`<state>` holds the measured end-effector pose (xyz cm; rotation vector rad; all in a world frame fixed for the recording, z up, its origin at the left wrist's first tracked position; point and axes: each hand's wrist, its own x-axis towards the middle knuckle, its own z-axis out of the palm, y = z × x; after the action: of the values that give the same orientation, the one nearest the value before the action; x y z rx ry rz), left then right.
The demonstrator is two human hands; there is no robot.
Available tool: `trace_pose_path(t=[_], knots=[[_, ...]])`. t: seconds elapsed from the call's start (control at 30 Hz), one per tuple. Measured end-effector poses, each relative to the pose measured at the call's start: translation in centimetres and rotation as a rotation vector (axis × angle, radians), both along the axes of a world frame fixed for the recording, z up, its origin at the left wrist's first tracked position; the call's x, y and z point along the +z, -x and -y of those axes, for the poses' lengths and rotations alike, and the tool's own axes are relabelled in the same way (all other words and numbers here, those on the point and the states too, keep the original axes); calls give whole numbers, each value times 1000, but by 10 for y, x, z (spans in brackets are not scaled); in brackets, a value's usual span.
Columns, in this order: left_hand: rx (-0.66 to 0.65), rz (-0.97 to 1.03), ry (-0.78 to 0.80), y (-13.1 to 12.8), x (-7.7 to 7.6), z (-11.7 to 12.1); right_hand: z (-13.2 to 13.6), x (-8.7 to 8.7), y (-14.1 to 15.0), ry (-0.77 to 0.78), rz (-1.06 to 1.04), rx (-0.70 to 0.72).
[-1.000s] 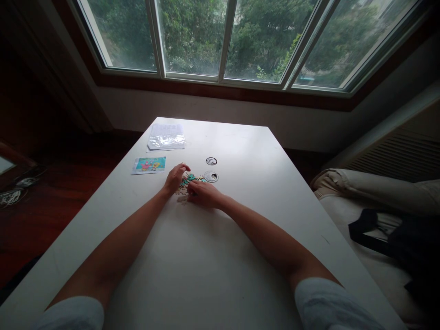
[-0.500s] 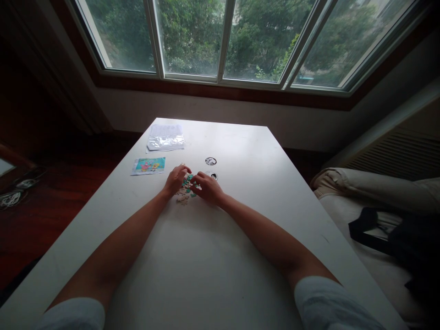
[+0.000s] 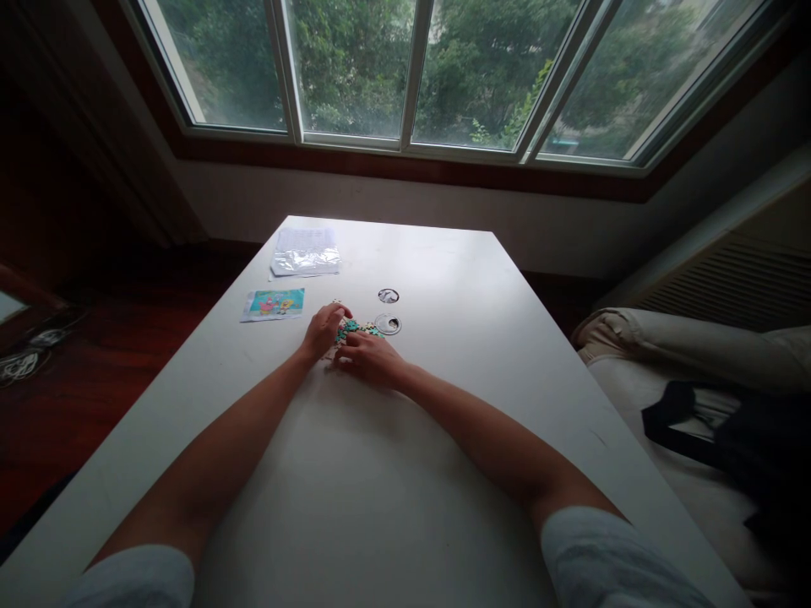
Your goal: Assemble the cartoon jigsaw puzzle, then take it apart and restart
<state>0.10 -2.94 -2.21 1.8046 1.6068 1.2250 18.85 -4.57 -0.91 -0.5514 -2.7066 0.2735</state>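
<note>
A small heap of puzzle pieces (image 3: pixel 352 325), teal and tan, lies on the white table. My left hand (image 3: pixel 324 329) curves around the heap's left side, fingers apart, with nothing visible in it. Over the near side of the heap lies my right hand (image 3: pixel 371 358), its spread fingers touching the pieces and hiding some of them. Left of the hands is a colourful picture sheet (image 3: pixel 274 304) with cartoon figures on a teal ground.
A clear plastic bag over papers (image 3: pixel 307 253) lies at the table's far left. Two round cable holes, one with a grommet (image 3: pixel 389 323), sit just beyond my right hand. A window (image 3: pixel 405 76) rises behind the table (image 3: pixel 469 287); a bed with dark cloth (image 3: pixel 690 422) stands at right.
My right hand has moved nearer to me and slightly left, uncovering pieces at the heap's right and covering the near ones. My left hand has stayed in place.
</note>
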Motion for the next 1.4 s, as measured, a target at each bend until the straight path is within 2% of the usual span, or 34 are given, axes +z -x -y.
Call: trace_pose_path(t=[0.2,0.47,0.6,0.73,0.83,1.13,1.4], knots=[[-6,5,-9,0,-1,-2,2,5,4,-39,31,-69],[-3,-4,-8,0,-2,-2,-6,-7,5,-82,0,-56],[-11,-7,-25,0,-1,-1,-12,-9,3,-125,-43,-184],[-21,-14,-11,-1,1,0,-21,-11,-2,-2,-144,-370],[-74,-10,20,-1,0,1,-28,-12,-6,102,-259,-423],[-143,-17,7,0,-7,1,-33,-10,-10,227,-416,-458],[-122,49,12,0,-9,0,-33,-11,-9,285,-492,-377]])
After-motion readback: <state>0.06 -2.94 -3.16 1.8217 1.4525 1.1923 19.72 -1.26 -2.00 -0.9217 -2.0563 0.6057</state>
